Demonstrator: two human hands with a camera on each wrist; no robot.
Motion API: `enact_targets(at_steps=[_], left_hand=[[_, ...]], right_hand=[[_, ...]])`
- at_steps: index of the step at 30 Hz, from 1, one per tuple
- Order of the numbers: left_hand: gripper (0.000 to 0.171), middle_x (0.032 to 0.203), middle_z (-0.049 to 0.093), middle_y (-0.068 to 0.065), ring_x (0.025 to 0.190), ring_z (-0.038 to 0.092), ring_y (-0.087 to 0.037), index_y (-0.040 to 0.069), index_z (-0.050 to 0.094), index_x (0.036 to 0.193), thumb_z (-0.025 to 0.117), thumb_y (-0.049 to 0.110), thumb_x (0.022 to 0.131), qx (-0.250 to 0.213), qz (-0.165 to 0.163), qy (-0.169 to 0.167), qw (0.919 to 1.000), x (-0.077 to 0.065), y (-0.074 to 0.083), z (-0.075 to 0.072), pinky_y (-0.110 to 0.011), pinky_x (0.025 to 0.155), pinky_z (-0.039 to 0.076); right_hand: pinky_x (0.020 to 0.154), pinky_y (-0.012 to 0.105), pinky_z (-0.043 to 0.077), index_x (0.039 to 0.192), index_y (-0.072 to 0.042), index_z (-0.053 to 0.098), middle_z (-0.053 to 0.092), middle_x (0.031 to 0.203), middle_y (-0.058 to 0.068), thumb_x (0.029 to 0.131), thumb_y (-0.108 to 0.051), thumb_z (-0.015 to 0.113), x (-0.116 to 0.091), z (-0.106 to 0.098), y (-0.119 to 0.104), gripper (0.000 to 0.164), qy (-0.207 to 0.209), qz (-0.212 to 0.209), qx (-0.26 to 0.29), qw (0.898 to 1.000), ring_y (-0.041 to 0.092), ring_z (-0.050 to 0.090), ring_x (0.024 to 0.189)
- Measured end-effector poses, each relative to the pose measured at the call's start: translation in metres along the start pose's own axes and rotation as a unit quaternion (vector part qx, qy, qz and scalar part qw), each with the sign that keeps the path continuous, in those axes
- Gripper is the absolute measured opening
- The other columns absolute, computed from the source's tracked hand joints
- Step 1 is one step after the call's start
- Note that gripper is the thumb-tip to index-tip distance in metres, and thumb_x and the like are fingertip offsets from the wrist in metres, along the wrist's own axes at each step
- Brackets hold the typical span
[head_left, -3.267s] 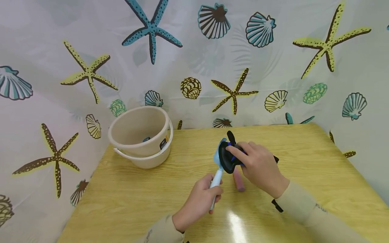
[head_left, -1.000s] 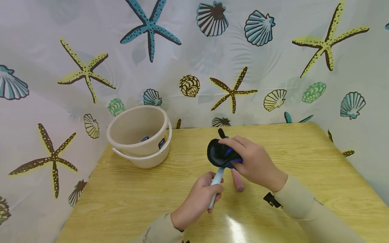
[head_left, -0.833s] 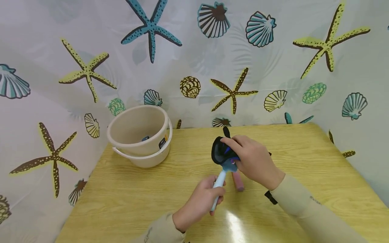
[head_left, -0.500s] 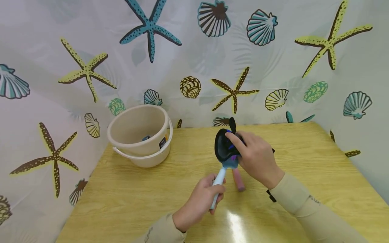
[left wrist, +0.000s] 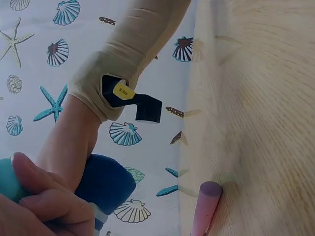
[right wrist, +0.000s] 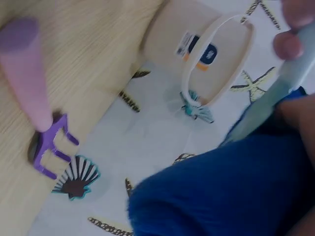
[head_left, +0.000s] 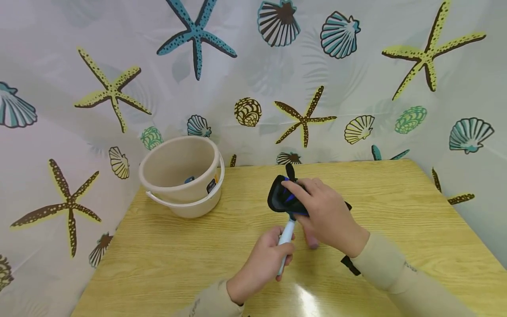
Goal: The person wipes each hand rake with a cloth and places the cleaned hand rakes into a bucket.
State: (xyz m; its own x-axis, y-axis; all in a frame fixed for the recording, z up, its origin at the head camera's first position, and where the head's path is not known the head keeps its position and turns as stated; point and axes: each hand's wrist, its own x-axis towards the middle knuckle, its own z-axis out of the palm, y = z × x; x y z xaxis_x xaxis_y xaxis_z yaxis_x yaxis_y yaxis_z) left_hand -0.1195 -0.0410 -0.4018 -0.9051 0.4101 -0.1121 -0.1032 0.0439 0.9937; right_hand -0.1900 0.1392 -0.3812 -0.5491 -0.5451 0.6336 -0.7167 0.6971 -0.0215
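My left hand [head_left: 263, 259] grips the pale-blue handle of a hand trowel [head_left: 287, 233], tilted up and away from me. My right hand [head_left: 330, 215] holds a dark blue and black cloth [head_left: 279, 198] around the trowel's head, which it hides. In the right wrist view the cloth [right wrist: 221, 191] looks thick and plush, and the trowel's pale shaft [right wrist: 261, 115] runs into it. Below the right hand a small hand rake lies on the table, its pink handle [head_left: 312, 240] partly covered in the head view; its purple tines [right wrist: 49, 147] show in the right wrist view.
A beige bucket [head_left: 180, 192] with a white carrying handle stands at the back left of the wooden table [head_left: 190, 259]. Something small and blue [head_left: 189, 179] lies inside it. A curtain [head_left: 253, 66] printed with starfish and shells hangs behind and at both sides.
The right hand has shifted the cloth back and forth over the trowel's head, which showed pale blue earlier and is now covered. The left hand keeps its grip, nearly still.
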Motion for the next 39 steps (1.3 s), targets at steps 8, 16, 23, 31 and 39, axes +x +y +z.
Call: enact_targets(at_steps=[8,16,23,31,39], left_hand=[[0.012,0.063,0.051,-0.002,0.043,0.039,-0.011,0.004,0.052,0.097,0.05,0.01,0.087,0.051,0.011,0.027,0.9983,0.0,-0.001,-0.004,-0.022,0.032,0.038],[0.013,0.061,0.051,-0.001,0.043,0.04,-0.012,0.003,0.055,0.097,0.049,0.011,0.089,0.055,-0.014,0.011,0.9983,0.008,-0.011,-0.008,-0.023,0.031,0.04],[0.014,0.062,0.049,-0.001,0.044,0.039,-0.011,0.003,0.056,0.099,0.049,0.012,0.09,0.044,-0.026,-0.003,0.9987,0.013,-0.019,-0.014,-0.021,0.031,0.037],[0.02,0.061,0.05,0.0,0.039,0.035,-0.011,0.003,0.056,0.106,0.05,0.01,0.088,0.041,-0.024,-0.005,0.9989,0.014,-0.017,-0.021,-0.022,0.032,0.036],[0.018,0.061,0.049,-0.001,0.04,0.036,-0.01,0.001,0.054,0.103,0.05,0.011,0.089,0.052,-0.006,-0.023,0.9984,0.01,-0.01,-0.021,-0.021,0.031,0.035]], right_hand=[[0.069,0.043,0.036,0.142,-0.026,0.044,0.061,0.119,0.004,0.082,-0.024,0.071,0.005,-0.004,-0.004,0.067,-0.072,0.027,0.07,0.995,0.018,0.045,0.102],[0.07,0.036,0.048,0.137,-0.02,0.05,0.063,0.109,0.002,0.087,-0.007,0.066,0.002,-0.005,-0.004,0.054,-0.14,0.039,0.211,0.967,0.012,0.05,0.085],[0.079,0.042,0.051,0.133,-0.023,0.055,0.059,0.118,-0.001,0.078,0.004,0.065,-0.003,-0.005,-0.001,0.062,-0.163,0.009,0.21,0.964,0.011,0.05,0.105],[0.074,0.044,0.052,0.125,-0.026,0.062,0.06,0.121,0.004,0.07,0.009,0.058,-0.003,0.006,-0.002,0.065,-0.12,-0.053,0.054,0.99,0.021,0.048,0.095],[0.07,0.047,0.051,0.126,-0.026,0.061,0.057,0.121,0.012,0.068,0.001,0.076,-0.004,0.009,0.004,0.066,-0.071,-0.072,-0.045,0.994,0.029,0.049,0.095]])
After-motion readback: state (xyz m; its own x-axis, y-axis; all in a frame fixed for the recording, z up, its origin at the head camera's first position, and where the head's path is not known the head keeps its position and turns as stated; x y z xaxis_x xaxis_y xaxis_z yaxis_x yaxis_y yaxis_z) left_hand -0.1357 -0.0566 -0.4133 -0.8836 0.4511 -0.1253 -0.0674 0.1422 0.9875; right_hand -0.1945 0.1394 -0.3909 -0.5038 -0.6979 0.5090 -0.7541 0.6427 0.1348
